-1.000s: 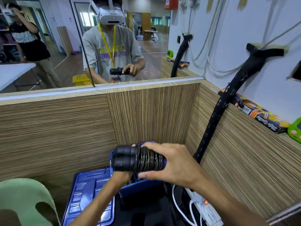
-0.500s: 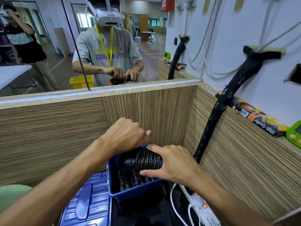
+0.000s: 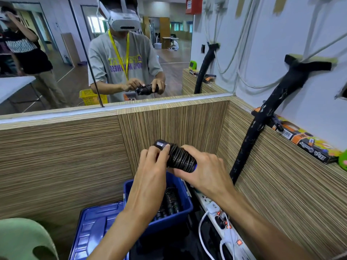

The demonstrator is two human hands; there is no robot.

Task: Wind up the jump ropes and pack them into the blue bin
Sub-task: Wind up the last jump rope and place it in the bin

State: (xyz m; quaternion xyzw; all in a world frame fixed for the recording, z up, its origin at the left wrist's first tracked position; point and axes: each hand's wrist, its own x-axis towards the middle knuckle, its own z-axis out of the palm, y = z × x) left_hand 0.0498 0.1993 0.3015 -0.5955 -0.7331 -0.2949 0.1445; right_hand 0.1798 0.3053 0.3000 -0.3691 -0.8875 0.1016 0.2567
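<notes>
A wound-up black jump rope (image 3: pixel 179 158), its cord coiled tightly around the handles, is held in the air above the blue bin (image 3: pixel 170 221). My right hand (image 3: pixel 206 170) grips the coiled right end from the side. My left hand (image 3: pixel 153 172) pinches the left handle end with its fingertips. Inside the bin lie several other black wound ropes (image 3: pixel 170 201), partly hidden behind my left wrist. The bin stands in the corner of the wooden partition.
A blue lid (image 3: pixel 93 231) lies left of the bin, beside a green plastic chair (image 3: pixel 20 239). A white power strip (image 3: pixel 219 214) with cables runs on the right. A black padded pole (image 3: pixel 251 136) leans on the partition. The mirror above reflects me and another person.
The wound rope has risen from just inside the bin to well above it. My left hand moved from on top of the bundle to pinching its left end.
</notes>
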